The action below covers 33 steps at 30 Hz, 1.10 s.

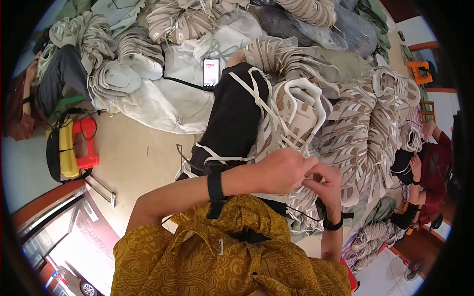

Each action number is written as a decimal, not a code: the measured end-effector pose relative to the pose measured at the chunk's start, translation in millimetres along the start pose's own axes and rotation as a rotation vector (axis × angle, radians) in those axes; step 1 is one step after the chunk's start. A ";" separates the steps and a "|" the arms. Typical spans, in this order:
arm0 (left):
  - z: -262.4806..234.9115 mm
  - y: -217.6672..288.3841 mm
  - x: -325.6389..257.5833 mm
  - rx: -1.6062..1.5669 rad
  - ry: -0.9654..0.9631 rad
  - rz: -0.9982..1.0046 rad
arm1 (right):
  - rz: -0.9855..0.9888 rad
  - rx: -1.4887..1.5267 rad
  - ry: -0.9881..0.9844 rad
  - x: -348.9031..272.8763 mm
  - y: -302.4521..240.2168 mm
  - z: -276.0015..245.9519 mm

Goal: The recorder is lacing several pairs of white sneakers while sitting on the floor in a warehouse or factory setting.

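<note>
A beige and white shoe upper (298, 116) lies over a black-clothed leg in front of me, its opening facing up and its tongue showing. White laces (254, 93) run loosely from it across the black cloth (224, 116). My left hand (282, 171) is closed at the near end of the upper, its fingertips partly hidden. My right hand (325, 181) meets it from the right, thumb and forefinger pinched together. What either pinch holds is too small to make out. Black bands circle both wrists.
Stacks of similar uppers lie at right (358, 133), behind and at far left (101, 49). A phone (211, 73) rests on white sacking (168, 106). Red and yellow stool-like objects (86, 143) stand left. Another person (429, 165) at right handles an upper; someone else (24, 106) sits far left.
</note>
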<state>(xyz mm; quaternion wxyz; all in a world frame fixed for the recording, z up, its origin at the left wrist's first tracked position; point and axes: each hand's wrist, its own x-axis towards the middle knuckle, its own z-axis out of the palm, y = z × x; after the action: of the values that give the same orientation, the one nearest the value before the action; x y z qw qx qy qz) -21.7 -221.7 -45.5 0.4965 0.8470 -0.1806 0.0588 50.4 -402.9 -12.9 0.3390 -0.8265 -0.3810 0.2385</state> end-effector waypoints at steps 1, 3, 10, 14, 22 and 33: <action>-5.5 2.3 0.2 -0.072 -0.021 -0.103 | 0.064 0.043 0.001 3.9 -0.5 -1.2; -20.4 7.8 0.0 -0.125 -0.009 -0.083 | 0.138 0.084 0.012 12.9 -0.4 0.4; -16.2 6.1 -13.3 -0.078 0.072 -0.057 | -0.301 -0.160 0.083 36.1 24.7 9.8; -9.1 -1.5 -15.7 -0.164 0.026 -0.279 | -0.348 -0.247 0.009 10.3 11.7 10.8; 17.0 4.0 8.4 0.058 -0.086 -0.447 | -0.436 -0.382 -0.001 -17.9 -39.2 37.8; 23.0 -7.2 14.8 -0.450 0.071 -0.472 | -0.491 -0.368 -0.013 -8.4 -47.0 17.9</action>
<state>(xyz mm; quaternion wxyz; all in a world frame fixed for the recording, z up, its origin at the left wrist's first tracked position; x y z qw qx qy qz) -7.2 -242.0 -58.8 0.6772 0.7319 0.0295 -0.0697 11.7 -380.2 11.4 0.2288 -0.7556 -0.6083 0.0818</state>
